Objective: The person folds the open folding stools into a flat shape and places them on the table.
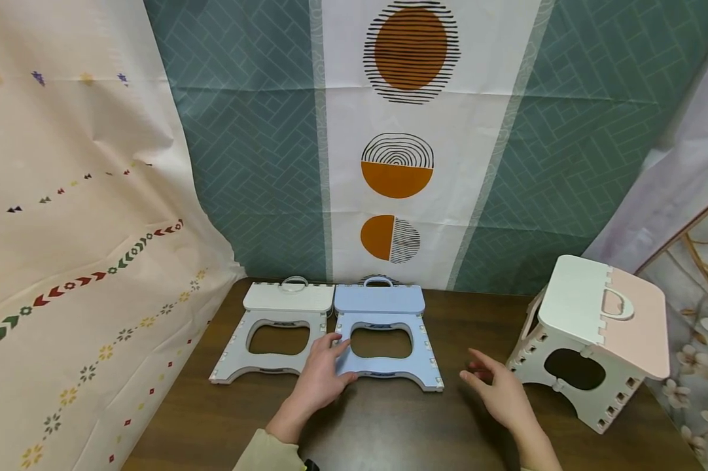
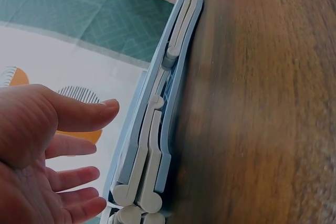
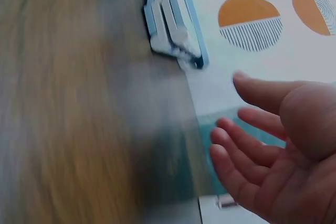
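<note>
A light blue folding stool (image 1: 379, 300) lies folded flat on the dark wooden table, its handle at the far end. Over its left near part is my left hand (image 1: 323, 374), fingers spread and holding nothing. The left wrist view shows the stool's folded edge (image 2: 170, 114) beside the relaxed fingers and thumb. My right hand (image 1: 498, 392) hovers to the right of the blue stool, with bent, loose fingers and nothing in them. A white folding stool (image 1: 287, 297), also folded flat, lies directly left of the blue one.
A pink and white folding stool (image 1: 572, 288) stands unfolded at the right, close to my right hand. Behind the table (image 1: 389, 432) hangs a green and white patterned cloth (image 1: 254, 144). A cream cloth (image 1: 83, 216) borders the left side, a floral cloth (image 1: 692, 392) the right.
</note>
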### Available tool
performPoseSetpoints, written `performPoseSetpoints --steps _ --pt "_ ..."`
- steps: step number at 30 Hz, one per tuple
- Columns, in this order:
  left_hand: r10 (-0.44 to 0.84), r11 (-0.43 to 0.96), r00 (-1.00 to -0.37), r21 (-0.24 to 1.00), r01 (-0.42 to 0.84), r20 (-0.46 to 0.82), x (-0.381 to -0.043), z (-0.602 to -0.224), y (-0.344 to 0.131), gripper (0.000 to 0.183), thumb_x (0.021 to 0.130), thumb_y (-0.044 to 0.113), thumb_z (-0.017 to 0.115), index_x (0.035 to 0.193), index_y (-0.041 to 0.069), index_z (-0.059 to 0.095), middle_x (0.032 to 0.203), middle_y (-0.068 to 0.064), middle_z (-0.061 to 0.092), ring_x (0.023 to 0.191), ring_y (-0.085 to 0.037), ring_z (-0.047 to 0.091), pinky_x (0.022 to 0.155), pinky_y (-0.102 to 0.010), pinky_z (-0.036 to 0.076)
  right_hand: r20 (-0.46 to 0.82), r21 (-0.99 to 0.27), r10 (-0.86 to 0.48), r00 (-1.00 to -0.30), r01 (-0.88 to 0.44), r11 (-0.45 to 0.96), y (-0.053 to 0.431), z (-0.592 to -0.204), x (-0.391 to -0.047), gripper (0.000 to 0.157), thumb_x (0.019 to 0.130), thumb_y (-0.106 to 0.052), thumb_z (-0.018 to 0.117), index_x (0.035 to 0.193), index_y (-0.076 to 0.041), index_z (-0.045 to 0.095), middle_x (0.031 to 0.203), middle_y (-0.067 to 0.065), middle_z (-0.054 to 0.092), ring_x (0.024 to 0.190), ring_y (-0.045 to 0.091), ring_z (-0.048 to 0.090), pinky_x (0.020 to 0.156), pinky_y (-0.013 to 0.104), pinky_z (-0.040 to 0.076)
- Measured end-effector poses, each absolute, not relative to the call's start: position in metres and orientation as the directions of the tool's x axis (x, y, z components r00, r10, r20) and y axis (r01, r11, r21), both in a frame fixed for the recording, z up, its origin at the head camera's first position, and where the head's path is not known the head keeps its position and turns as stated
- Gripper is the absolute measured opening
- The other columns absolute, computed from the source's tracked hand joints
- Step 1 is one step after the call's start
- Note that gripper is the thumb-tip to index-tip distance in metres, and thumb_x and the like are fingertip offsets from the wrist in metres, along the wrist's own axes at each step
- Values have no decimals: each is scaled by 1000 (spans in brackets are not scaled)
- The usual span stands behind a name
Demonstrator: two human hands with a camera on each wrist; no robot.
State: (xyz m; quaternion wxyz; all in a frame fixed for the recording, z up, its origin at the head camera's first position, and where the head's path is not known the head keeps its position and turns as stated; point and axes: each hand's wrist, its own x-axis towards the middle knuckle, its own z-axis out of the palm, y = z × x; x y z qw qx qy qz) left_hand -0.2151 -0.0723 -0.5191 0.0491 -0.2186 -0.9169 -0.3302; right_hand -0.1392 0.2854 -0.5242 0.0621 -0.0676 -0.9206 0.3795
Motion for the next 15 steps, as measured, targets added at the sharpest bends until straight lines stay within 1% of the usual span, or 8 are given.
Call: performPoseSetpoints --steps 4,6,8,9,11,13,15 --pt "363 679 -901 595 430 238 -216 -520 -75 63 79 23 85 134 1 61 143 -18 46 133 -37 37 101 -50 42 167 -675 295 -941 109 730 300 -522 -126 54 95 -43 66 137 -10 59 117 12 70 102 30 67 82 46 53" --pt "362 677 -900 594 433 244 -216 -520 -75 62 80 23 85 133 1 62 142 -18 47 133 -37 38 101 -50 42 213 -659 366 -906 143 738 308 -520 -119 48 96 -42 65 134 -11 62 112 11 71 100 29 68 78 41 52" --pt "362 672 -897 596 439 253 -217 -520 -76 61 80 22 85 133 1 62 141 -18 48 132 -38 38 101 -51 41 244 -655 434 -867 183 733 314 -517 -112 40 96 -36 66 129 -13 66 109 10 73 97 26 68 74 35 50" --pt "361 672 -897 596 439 255 -217 -520 -77 61 80 22 85 132 1 62 141 -18 48 132 -38 38 101 -51 41 255 -653 466 -847 205 729 318 -516 -109 37 96 -33 67 127 -13 68 107 10 73 95 22 67 73 32 48" --pt "358 670 -896 595 443 264 -217 -520 -77 60 80 22 85 132 2 63 141 -19 48 132 -38 39 102 -50 41 279 -660 526 -803 237 713 324 -514 -102 32 95 -29 69 122 -14 71 104 10 74 90 10 64 72 29 44" --pt "354 668 -897 599 441 265 -217 -519 -78 60 80 22 85 132 2 63 142 -19 48 133 -37 39 103 -50 40 303 -671 575 -760 258 695 331 -512 -95 28 93 -26 70 118 -13 73 102 11 74 83 -6 57 70 26 41" --pt "352 667 -898 603 438 264 -218 -519 -78 60 81 21 84 133 3 62 142 -19 48 133 -37 39 103 -50 40 331 -676 611 -719 271 685 338 -511 -89 25 92 -25 72 114 -14 75 100 11 75 78 -18 47 70 23 39"
